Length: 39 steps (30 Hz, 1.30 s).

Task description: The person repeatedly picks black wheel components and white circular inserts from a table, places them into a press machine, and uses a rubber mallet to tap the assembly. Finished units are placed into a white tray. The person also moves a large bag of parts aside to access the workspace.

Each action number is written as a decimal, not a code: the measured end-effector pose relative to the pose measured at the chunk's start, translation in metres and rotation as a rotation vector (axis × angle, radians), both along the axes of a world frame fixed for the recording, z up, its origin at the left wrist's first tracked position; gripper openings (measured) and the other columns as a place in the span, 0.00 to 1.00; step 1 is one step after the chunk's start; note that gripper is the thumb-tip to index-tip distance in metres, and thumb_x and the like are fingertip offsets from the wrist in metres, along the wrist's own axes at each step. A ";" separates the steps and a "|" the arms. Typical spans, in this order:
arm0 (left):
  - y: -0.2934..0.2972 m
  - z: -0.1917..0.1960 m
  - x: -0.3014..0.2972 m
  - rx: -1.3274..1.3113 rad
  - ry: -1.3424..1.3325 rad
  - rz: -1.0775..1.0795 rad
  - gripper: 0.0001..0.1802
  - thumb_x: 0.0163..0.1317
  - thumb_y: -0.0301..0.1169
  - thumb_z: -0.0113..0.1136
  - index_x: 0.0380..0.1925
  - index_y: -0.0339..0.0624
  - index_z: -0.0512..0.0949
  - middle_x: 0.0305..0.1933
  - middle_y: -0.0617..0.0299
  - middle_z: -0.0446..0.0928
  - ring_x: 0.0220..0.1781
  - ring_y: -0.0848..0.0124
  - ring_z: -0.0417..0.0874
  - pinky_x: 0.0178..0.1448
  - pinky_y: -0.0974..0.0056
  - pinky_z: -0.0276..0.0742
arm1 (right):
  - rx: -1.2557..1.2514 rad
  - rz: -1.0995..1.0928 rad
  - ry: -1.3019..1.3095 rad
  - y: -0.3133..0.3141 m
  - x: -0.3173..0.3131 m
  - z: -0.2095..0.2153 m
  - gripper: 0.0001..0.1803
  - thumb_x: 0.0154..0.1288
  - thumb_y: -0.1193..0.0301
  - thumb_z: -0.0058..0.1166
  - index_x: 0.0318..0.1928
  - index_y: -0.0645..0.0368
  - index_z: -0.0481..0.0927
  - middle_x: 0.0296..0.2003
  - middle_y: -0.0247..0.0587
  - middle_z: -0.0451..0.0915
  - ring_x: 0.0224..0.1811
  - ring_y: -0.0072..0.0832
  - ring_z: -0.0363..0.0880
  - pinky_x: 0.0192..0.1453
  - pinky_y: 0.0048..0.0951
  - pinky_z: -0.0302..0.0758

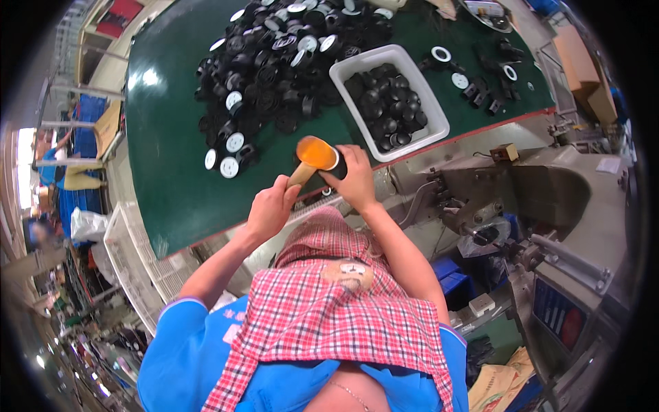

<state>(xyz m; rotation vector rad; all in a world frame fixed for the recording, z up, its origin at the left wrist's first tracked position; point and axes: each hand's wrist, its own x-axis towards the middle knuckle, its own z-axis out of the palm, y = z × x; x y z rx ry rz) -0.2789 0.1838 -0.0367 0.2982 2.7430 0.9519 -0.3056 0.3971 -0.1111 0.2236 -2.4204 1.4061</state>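
Observation:
My left hand (270, 211) is closed around the wooden handle (301, 176) of a mallet with an orange head (316, 152). The head is over the near edge of the green table, right against a black round part (340, 165) with a white rim. My right hand (357, 180) curls its fingers and thumb around that part. The mallet head hides some of the part, so I cannot tell whether the two touch. Beyond my hands lies a large heap of black round plastic parts (264, 79), several with white discs (229, 167).
A white bin (439, 129) of black caps (391, 103) stands right of my right hand on the green table (168, 147). Rings and black parts (480, 93) lie farther right. A grey machine (549, 199) stands close on the right, a white crate (137, 237) at the left.

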 end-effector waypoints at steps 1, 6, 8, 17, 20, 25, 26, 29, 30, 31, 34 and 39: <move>-0.002 -0.002 -0.009 0.021 -0.025 0.016 0.12 0.73 0.38 0.52 0.39 0.40 0.67 0.25 0.43 0.77 0.31 0.40 0.80 0.31 0.44 0.72 | -0.006 0.001 -0.009 0.000 -0.005 -0.001 0.31 0.43 0.68 0.73 0.50 0.61 0.76 0.46 0.48 0.77 0.49 0.50 0.74 0.55 0.45 0.72; 0.007 -0.016 -0.060 -0.042 0.200 -0.045 0.14 0.71 0.41 0.54 0.45 0.41 0.71 0.32 0.45 0.79 0.34 0.44 0.81 0.33 0.47 0.75 | -0.036 0.013 -0.075 0.007 0.013 0.011 0.29 0.42 0.69 0.74 0.47 0.61 0.76 0.42 0.48 0.78 0.46 0.48 0.76 0.51 0.42 0.74; 0.018 -0.030 -0.072 -0.144 0.332 -0.108 0.15 0.69 0.41 0.56 0.47 0.43 0.73 0.37 0.48 0.79 0.36 0.47 0.82 0.35 0.49 0.78 | -0.133 0.046 -0.143 0.016 0.036 0.020 0.29 0.44 0.69 0.73 0.48 0.62 0.76 0.42 0.48 0.78 0.44 0.43 0.80 0.49 0.37 0.77; 0.043 -0.061 -0.096 -0.323 0.500 -0.318 0.14 0.69 0.40 0.58 0.45 0.41 0.77 0.43 0.50 0.78 0.45 0.49 0.80 0.47 0.51 0.77 | -0.602 -0.090 -0.909 0.022 0.102 -0.035 0.45 0.53 0.46 0.69 0.59 0.72 0.75 0.51 0.56 0.83 0.54 0.40 0.82 0.54 0.39 0.79; 0.037 -0.068 -0.100 -0.300 0.505 -0.280 0.22 0.70 0.44 0.56 0.55 0.39 0.75 0.48 0.45 0.76 0.50 0.45 0.78 0.51 0.48 0.75 | -0.369 -0.026 -0.755 0.038 0.129 -0.050 0.42 0.59 0.45 0.64 0.61 0.69 0.74 0.51 0.55 0.83 0.55 0.41 0.81 0.57 0.38 0.77; 0.041 -0.072 -0.095 -0.266 0.771 -0.314 0.24 0.69 0.43 0.59 0.57 0.38 0.73 0.51 0.42 0.76 0.53 0.45 0.76 0.54 0.48 0.74 | -0.357 -0.773 -0.607 0.136 0.304 -0.048 0.27 0.61 0.55 0.65 0.53 0.61 0.81 0.46 0.52 0.84 0.47 0.39 0.84 0.51 0.37 0.79; 0.037 -0.071 -0.087 -0.272 0.879 -0.289 0.24 0.68 0.42 0.60 0.57 0.38 0.73 0.54 0.44 0.75 0.56 0.47 0.75 0.56 0.48 0.73 | -0.234 -0.983 -0.647 0.155 0.347 -0.011 0.24 0.61 0.58 0.63 0.52 0.61 0.82 0.46 0.51 0.84 0.48 0.40 0.84 0.51 0.38 0.79; 0.062 -0.055 -0.050 -0.225 0.947 -0.238 0.23 0.69 0.39 0.59 0.58 0.36 0.72 0.58 0.44 0.71 0.60 0.49 0.71 0.61 0.49 0.69 | 0.090 -1.423 -0.782 0.199 0.505 0.007 0.24 0.57 0.62 0.64 0.51 0.64 0.80 0.47 0.55 0.82 0.49 0.46 0.82 0.55 0.43 0.77; 0.077 -0.053 -0.039 -0.168 0.954 -0.256 0.23 0.69 0.38 0.58 0.58 0.34 0.72 0.58 0.43 0.71 0.62 0.49 0.71 0.64 0.49 0.67 | 0.476 -1.507 -0.805 0.210 0.570 -0.019 0.27 0.57 0.63 0.64 0.55 0.65 0.77 0.49 0.57 0.80 0.53 0.49 0.79 0.58 0.44 0.74; 0.086 -0.057 -0.031 -0.151 0.957 -0.285 0.23 0.68 0.36 0.59 0.57 0.32 0.72 0.58 0.42 0.71 0.62 0.48 0.70 0.65 0.49 0.66 | 0.490 -1.528 -0.935 0.222 0.608 -0.025 0.32 0.57 0.63 0.65 0.59 0.66 0.73 0.51 0.58 0.78 0.55 0.51 0.76 0.60 0.46 0.73; 0.121 -0.045 0.007 -0.055 0.865 -0.433 0.21 0.66 0.31 0.60 0.56 0.33 0.73 0.57 0.45 0.73 0.62 0.49 0.70 0.67 0.49 0.64 | 0.532 -1.436 -1.118 0.249 0.658 -0.040 0.40 0.53 0.62 0.68 0.65 0.62 0.67 0.55 0.59 0.76 0.57 0.56 0.74 0.61 0.50 0.72; 0.127 -0.027 0.056 0.037 0.635 -0.439 0.20 0.57 0.22 0.62 0.52 0.36 0.75 0.53 0.45 0.73 0.58 0.48 0.72 0.63 0.50 0.66 | 0.309 -1.137 -0.800 0.280 0.692 -0.044 0.37 0.54 0.64 0.70 0.62 0.67 0.72 0.54 0.57 0.80 0.56 0.46 0.80 0.60 0.38 0.74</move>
